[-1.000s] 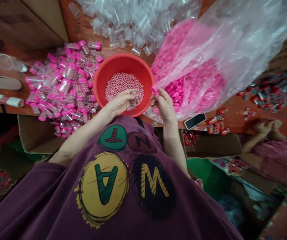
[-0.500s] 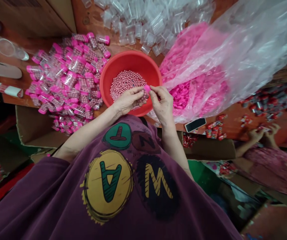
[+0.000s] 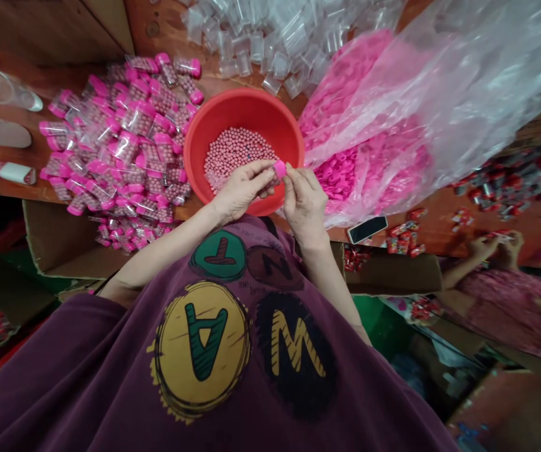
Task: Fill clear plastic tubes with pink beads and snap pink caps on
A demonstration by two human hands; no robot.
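In my left hand (image 3: 242, 190) is a small clear bottle with a pink cap (image 3: 280, 168), held over the near side of a red bowl (image 3: 195, 129). The fingers wrap around its body and hide most of it. My right hand (image 3: 305, 204) is closed beside the cap, thumb and forefinger pressed together at its right edge. Whether they pinch the cap or something small, I cannot tell. Pink beads (image 3: 237, 150) lie in the bowl. To its left is a heap of bead-filled, pink-capped bottles (image 3: 124, 147). A clear plastic bag of pink caps (image 3: 369, 163) lies to its right.
Clear empty containers (image 3: 270, 44) are piled behind the bowl. A phone (image 3: 367, 230) lies at the table's front edge near small red packets (image 3: 405, 235). An open cardboard box (image 3: 68, 242) stands below the edge. At right, another person's hands (image 3: 499, 248) hold something small.
My right fingertips have shifted slightly off the cap's top to its right edge. The bottle stays in my left hand, and the whole view has moved slightly.
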